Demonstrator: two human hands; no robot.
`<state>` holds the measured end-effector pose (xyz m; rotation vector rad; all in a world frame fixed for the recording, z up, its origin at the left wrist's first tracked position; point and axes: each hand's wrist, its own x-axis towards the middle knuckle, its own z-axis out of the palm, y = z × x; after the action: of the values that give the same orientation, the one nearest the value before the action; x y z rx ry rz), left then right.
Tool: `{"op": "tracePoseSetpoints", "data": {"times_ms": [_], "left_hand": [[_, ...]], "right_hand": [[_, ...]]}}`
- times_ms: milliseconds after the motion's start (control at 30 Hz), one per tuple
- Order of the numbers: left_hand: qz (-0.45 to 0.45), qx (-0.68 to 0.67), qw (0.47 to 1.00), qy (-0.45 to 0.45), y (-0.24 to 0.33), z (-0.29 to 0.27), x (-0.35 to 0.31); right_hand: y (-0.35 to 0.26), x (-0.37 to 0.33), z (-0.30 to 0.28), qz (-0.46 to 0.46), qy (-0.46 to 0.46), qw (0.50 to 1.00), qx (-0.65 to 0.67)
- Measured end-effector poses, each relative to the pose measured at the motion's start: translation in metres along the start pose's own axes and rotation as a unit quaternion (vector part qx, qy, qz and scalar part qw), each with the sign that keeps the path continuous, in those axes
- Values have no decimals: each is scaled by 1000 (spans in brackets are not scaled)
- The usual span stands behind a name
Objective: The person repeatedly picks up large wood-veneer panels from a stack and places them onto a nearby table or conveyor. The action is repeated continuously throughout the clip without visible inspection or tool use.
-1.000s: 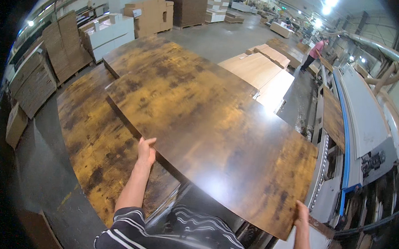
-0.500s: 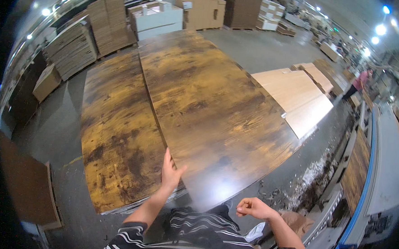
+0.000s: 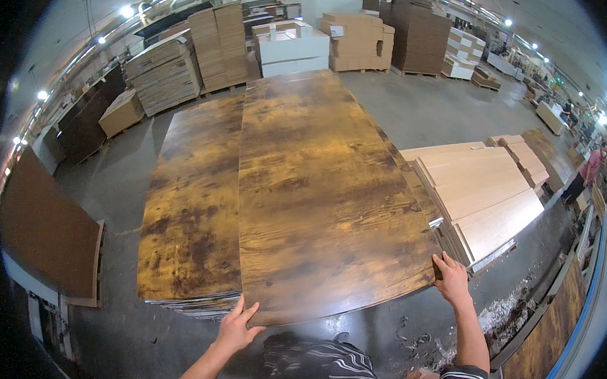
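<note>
**Big board centred, both hands at its near corners**

I have the large rectangular board in mottled amber-and-dark-brown wood grain [image 3: 324,197] dead centre, face up, long side running toward 12. My left hand [image 3: 237,330] is at 7 o'clock, at the board's near left corner: fingers spread, thumb apart, not closed into a fist. My right hand [image 3: 454,278] is at 4, at the near right corner, fingers on the edge; I can't tell how firmly it grips, part of the hold is hidden.

Flat stack of matching mottled-brown sheets [image 3: 191,245] at 8, along the board's left edge, layered ends facing me. Can't tell how much of the board's weight it takes. A strip of the same finish shows past the board's right edge.

Around it: pale beige wood-grain panels [image 3: 479,175] stacked at 3, near the board; upright plain brown panel [image 3: 48,224] at 9; tall brown cardboard stack [image 3: 218,44] at 11; white boxy stack [image 3: 291,49] at 12; tan cardboard cartons [image 3: 361,41] between 12 and 1. Co-worker in a pink top [image 3: 587,170] far out at 3. Another mottled-brown panel [image 3: 539,349] at 4, beside a long blue strip [image 3: 594,273].
</note>
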<state>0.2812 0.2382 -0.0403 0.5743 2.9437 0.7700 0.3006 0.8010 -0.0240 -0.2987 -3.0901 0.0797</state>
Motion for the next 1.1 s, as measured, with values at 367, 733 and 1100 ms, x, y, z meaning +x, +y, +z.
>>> {"op": "tracePoseSetpoints", "data": {"times_ms": [367,733,1100], "left_hand": [[21,41,993,109,9,42,65],[-52,10,996,68,23,41,121],[-117,46,992,-27,19,27,146]], "right_hand": [[50,107,13,-50,12,996,70],[59,172,12,-19,-21,990,139],[58,203,22,-63,-59,993,77]]}}
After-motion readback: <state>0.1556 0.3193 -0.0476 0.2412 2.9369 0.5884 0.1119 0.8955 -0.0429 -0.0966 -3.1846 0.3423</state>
